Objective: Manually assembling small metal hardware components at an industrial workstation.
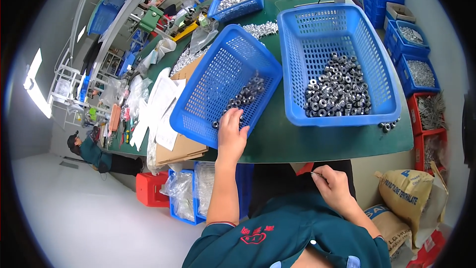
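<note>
My left hand (232, 136) reaches over the near rim of the tilted blue basket (202, 87). Its fingers are curved and its thumb stands apart, beside a few shiny ring-shaped metal parts (246, 92) that lie along the basket's lower right side. Lower down, in front of my body at the table edge, my right hand (333, 186) is closed in a pinch; a tiny tip shows at its fingertips, too small to name. To the right stands a second blue basket (292, 64), with a larger heap of the same metal rings (339, 89) inside.
Several loose rings (388, 126) lie by the right basket's corner on the green table (297, 144). Cardboard (181, 151) and white papers (161, 109) are at the left. Small silver parts (260, 30) are piled behind. Sacks (406, 191) and crates (421, 74) stand right; a person (94, 151) is far left.
</note>
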Demonstrator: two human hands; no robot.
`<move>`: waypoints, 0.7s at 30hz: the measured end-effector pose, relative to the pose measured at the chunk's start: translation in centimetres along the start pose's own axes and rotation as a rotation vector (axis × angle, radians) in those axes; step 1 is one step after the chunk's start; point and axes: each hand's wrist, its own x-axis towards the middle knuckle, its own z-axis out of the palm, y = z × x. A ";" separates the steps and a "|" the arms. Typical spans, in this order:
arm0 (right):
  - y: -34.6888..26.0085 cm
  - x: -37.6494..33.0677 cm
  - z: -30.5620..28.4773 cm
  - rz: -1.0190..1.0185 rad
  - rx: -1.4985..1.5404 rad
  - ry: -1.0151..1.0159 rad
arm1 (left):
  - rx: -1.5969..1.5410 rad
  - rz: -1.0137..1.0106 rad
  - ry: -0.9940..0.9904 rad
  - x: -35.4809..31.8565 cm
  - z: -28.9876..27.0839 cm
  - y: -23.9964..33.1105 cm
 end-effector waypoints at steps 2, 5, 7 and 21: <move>-0.2 0.2 0.0 -0.004 -0.005 -0.009 | 0.078 0.008 0.034 0.0 0.0 0.1; -0.2 0.2 0.4 -0.015 -0.005 -0.019 | 0.351 -0.091 0.046 0.5 0.4 0.0; -0.2 0.2 0.5 -0.018 0.003 -0.019 | 0.363 -0.116 0.051 0.9 0.8 -0.1; -0.3 0.0 0.3 0.019 -0.007 -0.022 | 0.343 -0.217 0.059 2.2 2.9 -1.3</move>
